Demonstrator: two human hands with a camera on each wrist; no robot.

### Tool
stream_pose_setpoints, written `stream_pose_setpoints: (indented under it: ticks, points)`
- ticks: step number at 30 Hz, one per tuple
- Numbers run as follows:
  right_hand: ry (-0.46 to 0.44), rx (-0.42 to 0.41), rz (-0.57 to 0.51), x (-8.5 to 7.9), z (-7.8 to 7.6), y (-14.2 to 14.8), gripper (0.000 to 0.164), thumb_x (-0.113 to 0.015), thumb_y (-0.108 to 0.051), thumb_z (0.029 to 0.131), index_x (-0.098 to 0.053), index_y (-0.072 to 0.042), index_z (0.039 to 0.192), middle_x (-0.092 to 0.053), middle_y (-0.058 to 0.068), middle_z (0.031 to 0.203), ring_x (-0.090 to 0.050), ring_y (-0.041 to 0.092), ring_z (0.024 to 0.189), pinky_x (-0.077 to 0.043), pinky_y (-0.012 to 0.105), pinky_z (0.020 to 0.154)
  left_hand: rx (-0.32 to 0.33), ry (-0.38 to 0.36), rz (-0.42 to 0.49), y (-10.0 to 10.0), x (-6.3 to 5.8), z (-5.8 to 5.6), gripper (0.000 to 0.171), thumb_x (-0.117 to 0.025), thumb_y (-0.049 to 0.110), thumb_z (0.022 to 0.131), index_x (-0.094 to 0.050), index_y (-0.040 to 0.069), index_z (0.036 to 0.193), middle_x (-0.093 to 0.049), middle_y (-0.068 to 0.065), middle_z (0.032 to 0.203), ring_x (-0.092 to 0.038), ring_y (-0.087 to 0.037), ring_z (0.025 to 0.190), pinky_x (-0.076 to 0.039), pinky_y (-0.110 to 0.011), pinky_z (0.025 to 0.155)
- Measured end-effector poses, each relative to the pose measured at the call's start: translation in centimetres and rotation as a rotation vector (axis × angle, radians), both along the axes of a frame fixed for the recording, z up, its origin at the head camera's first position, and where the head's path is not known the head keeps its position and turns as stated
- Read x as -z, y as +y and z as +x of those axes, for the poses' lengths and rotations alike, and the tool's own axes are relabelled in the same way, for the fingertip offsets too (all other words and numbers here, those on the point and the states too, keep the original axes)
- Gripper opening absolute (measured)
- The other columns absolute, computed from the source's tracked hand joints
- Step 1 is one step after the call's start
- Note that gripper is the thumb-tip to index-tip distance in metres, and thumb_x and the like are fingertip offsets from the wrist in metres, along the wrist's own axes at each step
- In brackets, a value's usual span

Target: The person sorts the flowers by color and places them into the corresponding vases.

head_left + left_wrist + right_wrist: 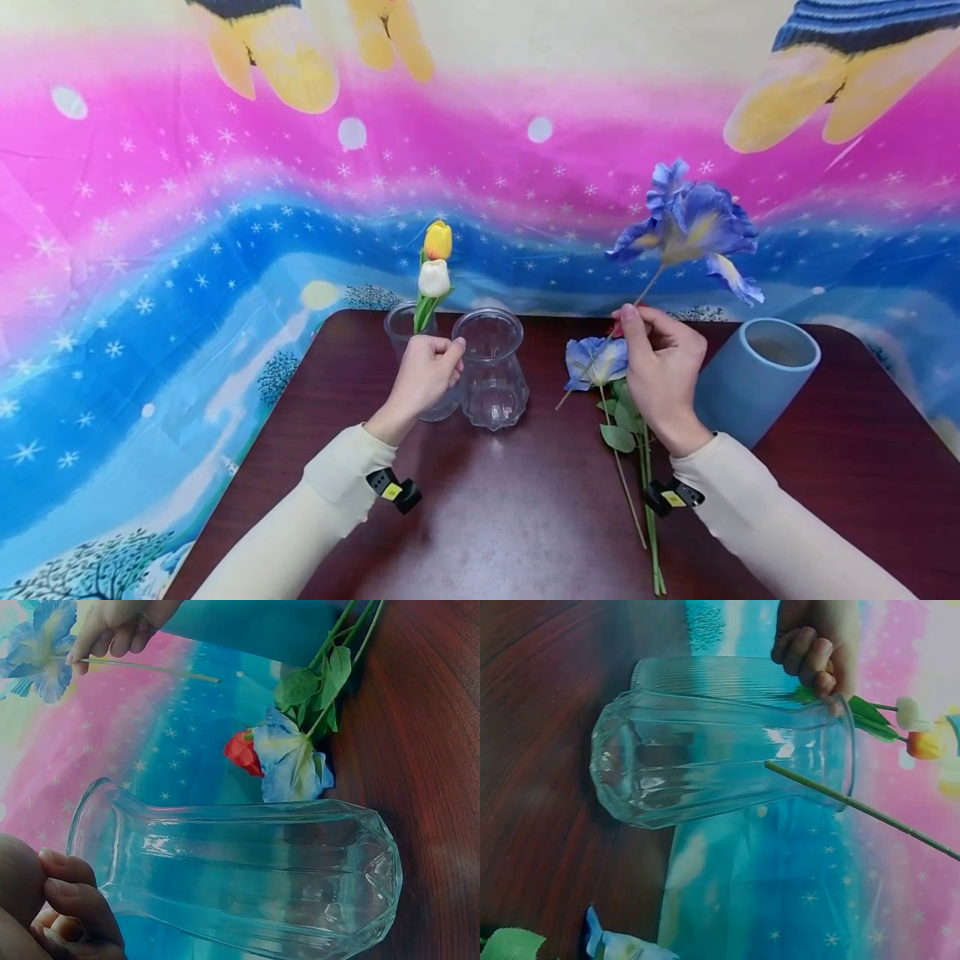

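Observation:
My right hand (663,367) pinches the stem of a blue-purple artificial iris (693,221), raised above the table with its bloom up. In the right wrist view the bare stem end (817,786) overlaps the upper part of a clear fluted glass vase (491,375). The left hand (427,375) has curled fingers and grips that vase at its rim, on the left side. Below my right hand lie a second blue iris (596,362) and a red rose (244,752) with green leaves, their stems toward the front.
Behind the left hand stands a ribbed glass vase (712,675) holding a yellow tulip (438,240) and a white tulip (434,278). A blue-grey vase (750,400) stands right of the right hand. The dark table (480,517) meets a colourful backdrop cloth (225,275).

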State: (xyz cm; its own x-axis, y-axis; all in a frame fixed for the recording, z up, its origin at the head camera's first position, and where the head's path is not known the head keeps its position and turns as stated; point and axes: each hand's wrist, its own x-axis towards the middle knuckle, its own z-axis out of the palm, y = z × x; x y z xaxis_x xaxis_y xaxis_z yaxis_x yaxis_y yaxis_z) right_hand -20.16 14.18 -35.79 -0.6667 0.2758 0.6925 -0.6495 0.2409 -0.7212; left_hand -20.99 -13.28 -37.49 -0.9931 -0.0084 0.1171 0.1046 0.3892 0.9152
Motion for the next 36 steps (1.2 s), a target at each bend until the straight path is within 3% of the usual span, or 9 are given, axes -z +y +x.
stream_pose_setpoints:
  ticks: [12, 19, 29, 36]
  points:
    - [0.096, 0.023, -0.054, -1.2, -0.2, -0.8, 0.019, -0.063, -0.006, 0.098, -0.077, 0.008, 0.095, -0.037, -0.008, 0.052, -0.027, 0.006, 0.044, -0.021, 0.024, 0.047, 0.005, -0.004, 0.002, 0.0, -0.1, 0.0, 0.044, -0.056, 0.015, 0.102, -0.062, -0.007, 0.064, -0.049, 0.006, 0.045, -0.051, -0.009, 0.048, -0.044, -0.024, 0.058]
    - [0.142, 0.048, -0.100, -2.2, -0.6, -1.2, 0.020, -0.063, -0.005, 0.098, -0.076, 0.009, 0.096, -0.036, -0.010, 0.049, -0.026, 0.005, 0.042, -0.019, 0.024, 0.047, -0.004, -0.009, -0.012, 0.0, 0.0, -0.1, 0.044, -0.056, 0.016, 0.102, -0.061, -0.006, 0.064, -0.049, 0.006, 0.046, -0.051, -0.009, 0.048, -0.044, -0.024, 0.058]
    - [0.127, 0.111, -0.173, -3.7, -1.1, -1.4, 0.019, -0.064, -0.010, 0.099, -0.079, 0.002, 0.099, -0.034, -0.010, 0.050, -0.024, 0.006, 0.042, -0.018, 0.025, 0.046, -0.005, -0.006, -0.018, 0.0, 0.1, -0.1, 0.045, -0.056, 0.016, 0.102, -0.062, -0.004, 0.063, -0.049, 0.006, 0.046, -0.052, -0.009, 0.049, -0.045, -0.025, 0.059]
    - [0.198, 0.089, -0.210, -4.4, -1.6, -2.1, 0.019, -0.064, -0.007, 0.098, -0.078, 0.005, 0.097, -0.034, -0.011, 0.049, -0.024, 0.005, 0.043, -0.017, 0.024, 0.049, -0.012, -0.008, -0.016, 0.0, 0.1, -0.1, 0.045, -0.056, 0.016, 0.102, -0.061, -0.001, 0.060, -0.050, 0.005, 0.046, -0.053, -0.010, 0.049, -0.045, -0.025, 0.060]
